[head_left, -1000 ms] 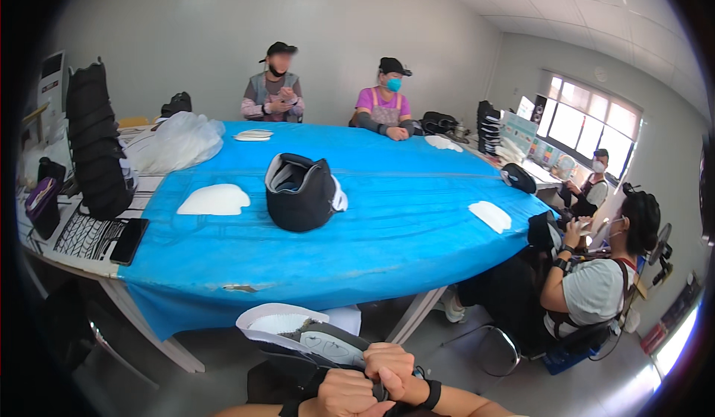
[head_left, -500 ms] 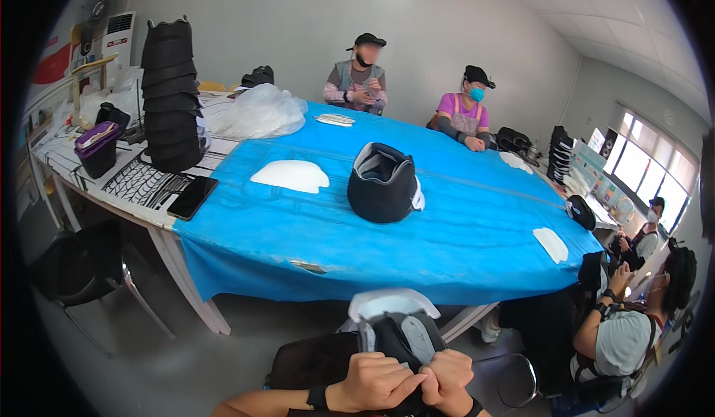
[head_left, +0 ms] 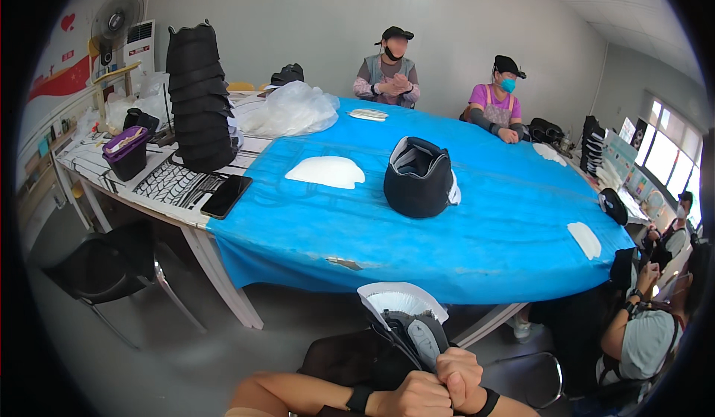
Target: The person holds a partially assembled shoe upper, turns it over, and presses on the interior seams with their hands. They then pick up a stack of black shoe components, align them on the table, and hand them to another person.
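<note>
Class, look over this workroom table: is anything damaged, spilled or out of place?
Yes, the blue table cover has what looks like a torn spot along its near side, beyond and left of the held black-and-white piece. A pale brownish patch breaks the blue there.

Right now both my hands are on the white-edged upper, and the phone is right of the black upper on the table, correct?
Not quite: the head view shows the phone left of the black upper on the table. Your left hand and right hand are on the white-edged upper.
</note>
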### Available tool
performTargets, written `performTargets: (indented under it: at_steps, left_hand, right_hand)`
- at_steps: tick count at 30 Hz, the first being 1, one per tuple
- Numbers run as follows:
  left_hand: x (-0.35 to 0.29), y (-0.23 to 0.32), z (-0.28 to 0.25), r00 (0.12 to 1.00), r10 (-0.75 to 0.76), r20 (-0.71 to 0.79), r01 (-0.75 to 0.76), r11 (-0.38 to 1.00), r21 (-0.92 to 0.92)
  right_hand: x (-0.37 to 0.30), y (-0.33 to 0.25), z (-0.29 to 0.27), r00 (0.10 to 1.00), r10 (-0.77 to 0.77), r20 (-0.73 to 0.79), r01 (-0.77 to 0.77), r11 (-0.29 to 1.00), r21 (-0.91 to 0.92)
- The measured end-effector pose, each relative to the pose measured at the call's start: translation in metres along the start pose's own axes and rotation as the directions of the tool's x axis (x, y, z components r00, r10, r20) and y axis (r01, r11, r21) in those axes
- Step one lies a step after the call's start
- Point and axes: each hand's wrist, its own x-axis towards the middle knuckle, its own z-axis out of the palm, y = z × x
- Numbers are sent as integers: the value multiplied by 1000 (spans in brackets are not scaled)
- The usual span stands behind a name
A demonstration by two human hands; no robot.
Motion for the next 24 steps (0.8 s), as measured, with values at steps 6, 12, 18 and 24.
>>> performTargets:
  at_steps: [6,12,18,24]
  left_hand:
    - [-21,-13,-16,993,-112,-37,117,982,149]
    - [-38,-37,-23,890,-444,-106,448,894,16]
    - [-26,-29,-1,903,-429,29,429,894,-127]
    - [-28,-33,8,923,-384,15,385,922,-53]
  right_hand:
    - [-8,5,-13,995,15,-95,-27,992,-124]
    - [-30,-5,-23,940,-63,-335,114,985,133]
    - [-29,-2,-9,907,345,-242,-330,939,101]
    - [-32,9,-3,907,294,-301,-284,956,76]
